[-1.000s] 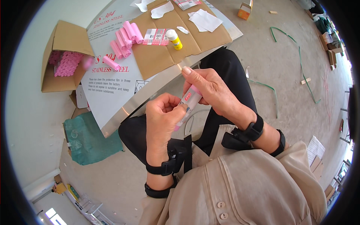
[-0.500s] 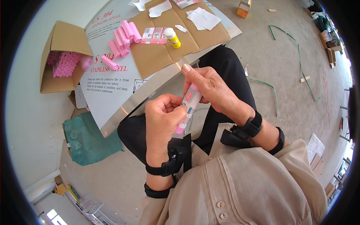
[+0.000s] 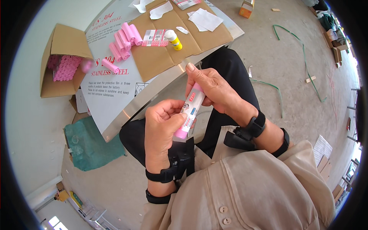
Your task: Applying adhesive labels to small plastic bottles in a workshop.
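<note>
Barely shifted since earlier: pink tube (image 3: 189,114) axis runs 1-to-7 o'clock, right hand (image 3: 214,90) pinching top, left hand (image 3: 163,124) fingers pressed on label, nearer base.

A shiny metal table (image 3: 115,96) with a white film on top holds flat brown cardboard (image 3: 168,42). On the table lie a few pink tubes (image 3: 122,42), a strip of labels (image 3: 155,37), a small yellow bottle (image 3: 174,39) and white paper scraps (image 3: 205,19). An open brown box (image 3: 63,65) full of pink tubes sits by the table's left edge.
</note>
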`<act>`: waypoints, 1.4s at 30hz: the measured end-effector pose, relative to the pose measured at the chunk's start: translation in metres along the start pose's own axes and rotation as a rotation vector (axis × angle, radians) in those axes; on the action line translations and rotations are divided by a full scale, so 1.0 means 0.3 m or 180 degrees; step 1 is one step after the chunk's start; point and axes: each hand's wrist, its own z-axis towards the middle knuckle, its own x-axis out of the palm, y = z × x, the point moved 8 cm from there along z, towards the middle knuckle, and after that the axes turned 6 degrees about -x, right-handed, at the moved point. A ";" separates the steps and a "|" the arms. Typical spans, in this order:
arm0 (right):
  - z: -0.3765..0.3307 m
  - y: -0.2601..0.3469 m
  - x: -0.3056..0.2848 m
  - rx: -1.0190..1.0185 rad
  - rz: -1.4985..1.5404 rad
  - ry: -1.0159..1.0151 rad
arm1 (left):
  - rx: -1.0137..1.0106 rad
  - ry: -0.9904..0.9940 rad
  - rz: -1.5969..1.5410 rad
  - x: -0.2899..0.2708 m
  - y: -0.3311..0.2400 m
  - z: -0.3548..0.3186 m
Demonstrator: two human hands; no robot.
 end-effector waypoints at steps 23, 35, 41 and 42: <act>0.015 0.003 -0.015 -0.0004 0.0153 0.0046 | -0.0158 0.0124 -0.0501 -0.021 0.027 -0.005; -0.002 0.067 0.009 -0.0668 -0.0872 -0.0090 | -0.0192 -0.0251 -0.0052 -0.019 0.053 0.004; -0.003 0.062 0.006 -0.0640 -0.0728 -0.0103 | 0.0012 -0.0434 0.0376 -0.012 0.048 0.007; -0.005 0.054 0.002 -0.0466 -0.0483 -0.0085 | 0.0077 -0.0401 0.0366 -0.009 0.045 0.006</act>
